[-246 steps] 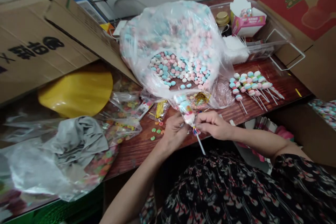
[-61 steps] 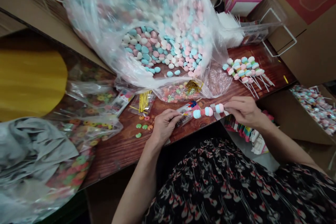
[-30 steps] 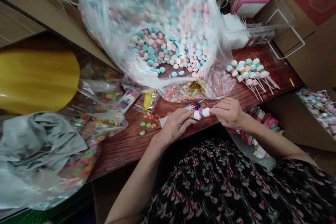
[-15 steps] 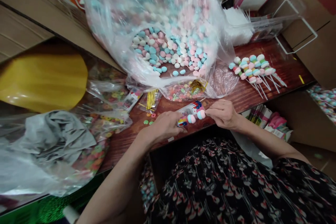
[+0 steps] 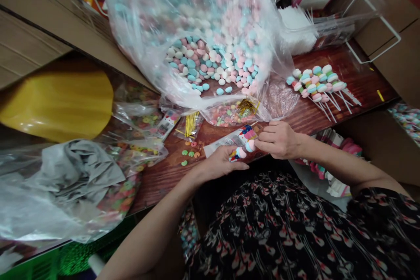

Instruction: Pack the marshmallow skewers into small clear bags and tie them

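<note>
Pink, blue and white candy pieces point(image 5: 250, 145) sit in a row between my two hands at the table's front edge. My left hand point(image 5: 221, 162) is closed around a small bag with red, blue and yellow print point(image 5: 233, 155), its thumb stretched along the near side. Against the right end of the candy row, my right hand point(image 5: 277, 140) is closed in a pinch; its fingertips hide the stick end. Just behind lies a flat printed clear packet point(image 5: 223, 139) on the table. Loose ring candies point(image 5: 190, 154) lie left of my left hand.
A big clear bag of pastel candies point(image 5: 210, 68) opens toward me. Candy skewers on white sticks point(image 5: 316, 82) are piled at right. Gold twist ties point(image 5: 190, 124) lie by the ring-candy bag. A grey cloth point(image 5: 78, 170) and yellow sheet point(image 5: 59, 100) are at left.
My left hand has shifted right along the bag, closer to my right hand, uncovering more of the flat packet and ring candies. The right hand keeps its pinch. The view has shifted slightly.
</note>
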`<state>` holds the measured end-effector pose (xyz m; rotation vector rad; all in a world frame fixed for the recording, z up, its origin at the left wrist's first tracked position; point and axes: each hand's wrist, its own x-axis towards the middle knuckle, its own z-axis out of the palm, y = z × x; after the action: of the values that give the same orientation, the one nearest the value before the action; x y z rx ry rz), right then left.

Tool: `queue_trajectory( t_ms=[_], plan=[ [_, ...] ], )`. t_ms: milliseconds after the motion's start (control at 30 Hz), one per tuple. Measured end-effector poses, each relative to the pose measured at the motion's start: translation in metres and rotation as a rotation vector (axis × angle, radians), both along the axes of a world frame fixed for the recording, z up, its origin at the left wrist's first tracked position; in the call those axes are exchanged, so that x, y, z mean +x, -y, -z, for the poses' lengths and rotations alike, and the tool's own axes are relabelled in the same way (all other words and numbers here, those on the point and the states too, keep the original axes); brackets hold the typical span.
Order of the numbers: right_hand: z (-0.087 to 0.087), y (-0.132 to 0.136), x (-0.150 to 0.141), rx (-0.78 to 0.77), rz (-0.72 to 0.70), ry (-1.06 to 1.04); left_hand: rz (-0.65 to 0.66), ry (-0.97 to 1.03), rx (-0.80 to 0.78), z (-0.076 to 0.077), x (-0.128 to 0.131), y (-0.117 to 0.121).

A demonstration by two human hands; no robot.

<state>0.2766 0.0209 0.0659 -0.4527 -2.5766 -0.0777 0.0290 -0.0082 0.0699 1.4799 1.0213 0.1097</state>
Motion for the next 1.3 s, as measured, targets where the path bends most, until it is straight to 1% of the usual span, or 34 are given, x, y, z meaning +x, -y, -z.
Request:
queue_trajectory(
  t_ms=[67,133,167,200,233,300,400,467,533,600,633,700,800,900,1000,1167,1233,1300],
  plan=[
    [-0.009,-0.001,0.001,-0.062,0.010,0.103,-0.001,-0.097,0.216,0.006,-0.001,-0.001],
    [-0.017,-0.001,0.002,-0.134,0.042,0.187,0.002,-0.222,0.390,0.009,-0.002,-0.003],
    [-0.021,-0.001,0.003,-0.164,0.066,0.213,0.012,-0.269,0.437,0.009,-0.002,-0.003],
    [-0.023,-0.002,0.004,-0.184,0.091,0.228,0.027,-0.299,0.452,0.008,-0.002,-0.003],
    [-0.025,-0.002,0.005,-0.193,0.111,0.229,0.046,-0.309,0.438,0.006,-0.001,-0.004],
    [-0.026,-0.003,0.005,-0.175,0.129,0.199,0.081,-0.267,0.346,0.001,0.002,-0.004],
    [-0.024,-0.005,0.004,-0.129,0.109,0.133,0.089,-0.084,0.137,-0.007,0.007,-0.003],
    [-0.022,-0.006,0.005,-0.117,0.076,0.108,0.063,0.021,-0.032,-0.009,0.008,-0.001],
    [-0.022,-0.007,0.006,-0.126,0.041,0.117,0.016,0.053,-0.177,-0.010,0.009,0.001],
    [-0.024,-0.007,0.009,-0.159,0.013,0.171,-0.033,0.051,-0.259,-0.011,0.008,0.002],
    [-0.026,-0.007,0.011,-0.184,0.006,0.215,-0.052,0.050,-0.270,-0.011,0.008,0.002],
    [-0.031,-0.007,0.013,-0.238,0.008,0.309,-0.081,0.052,-0.239,-0.011,0.009,0.001],
    [-0.039,-0.005,0.014,-0.292,0.042,0.414,-0.104,0.036,-0.137,-0.009,0.011,-0.001],
    [-0.042,-0.002,0.011,-0.316,0.091,0.463,-0.085,0.021,-0.051,-0.004,0.013,-0.001],
    [-0.040,0.001,0.007,-0.292,0.097,0.422,-0.061,0.020,-0.002,0.001,0.013,-0.001],
    [-0.032,0.010,-0.003,-0.170,-0.008,0.214,-0.063,0.050,-0.012,0.004,0.013,0.000],
    [-0.028,0.014,-0.008,-0.139,-0.001,0.179,-0.060,0.052,-0.007,0.004,0.014,0.001],
    [-0.023,0.016,-0.011,-0.117,0.044,0.177,-0.054,0.033,0.032,0.003,0.016,0.001]
  ],
)
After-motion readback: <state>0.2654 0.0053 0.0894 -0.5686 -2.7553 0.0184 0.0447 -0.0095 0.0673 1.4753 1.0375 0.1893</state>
